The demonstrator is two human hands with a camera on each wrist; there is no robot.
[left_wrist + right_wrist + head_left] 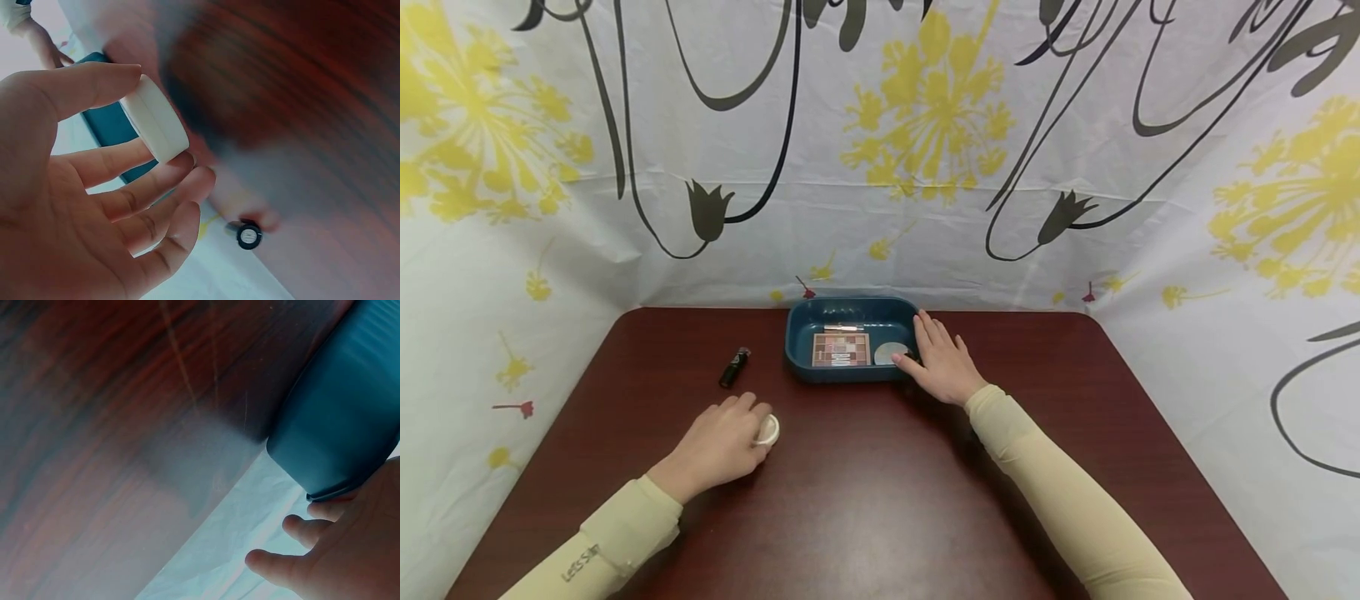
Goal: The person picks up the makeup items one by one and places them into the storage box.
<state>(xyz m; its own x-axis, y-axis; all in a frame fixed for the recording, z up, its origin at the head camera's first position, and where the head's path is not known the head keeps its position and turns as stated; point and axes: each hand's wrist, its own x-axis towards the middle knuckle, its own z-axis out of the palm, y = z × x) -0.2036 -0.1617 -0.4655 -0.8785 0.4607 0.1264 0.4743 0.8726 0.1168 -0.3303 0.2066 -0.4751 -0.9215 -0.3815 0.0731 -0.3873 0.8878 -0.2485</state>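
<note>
Cloth (880, 237) printed with yellow and dark flower shapes hangs behind and at both sides of a dark reddish-brown table (880, 517). Near the table's far edge sits a blue tray (850, 374). At the tray's right end is the right hand (943, 367), its fingers extended and spread along the rim, the thumb reaching across the front corner. The left hand (718, 442), nearer the person, has its fingers bent and pinches a small white round case (769, 430) between thumb and fingers, in front of the tray and to its left; whether the case touches the table I cannot tell. Inside the tray lie a square multicoloured palette (841, 349), a pale round disc (889, 352) to its right, and, behind the palette, slim stick-like items (843, 328). A short black tube (734, 367) lies on the table beyond the left hand.
</note>
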